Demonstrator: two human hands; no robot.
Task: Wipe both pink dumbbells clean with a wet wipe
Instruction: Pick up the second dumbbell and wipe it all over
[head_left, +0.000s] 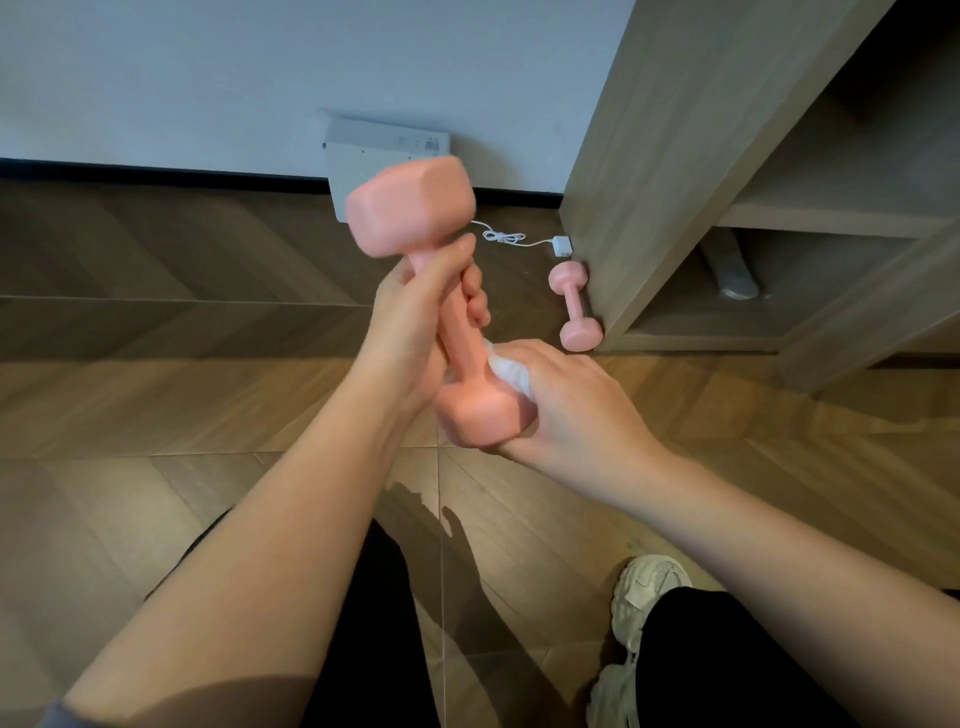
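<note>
My left hand (415, 322) grips the handle of a pink dumbbell (410, 208), held up above the floor with one head far and high, the other near and low. My right hand (566, 400) wraps a white wet wipe (506, 371) around the lower head of that dumbbell and holds it there. A second pink dumbbell (574, 306) lies on the wooden floor against the foot of a wooden cabinet, to the right of my hands.
A wooden cabinet (675, 156) with open shelves stands at right. A white box (379, 150) leans on the wall, with a white cable and plug (561, 245) on the floor. My legs in black trousers and a pale shoe (644, 587) are below.
</note>
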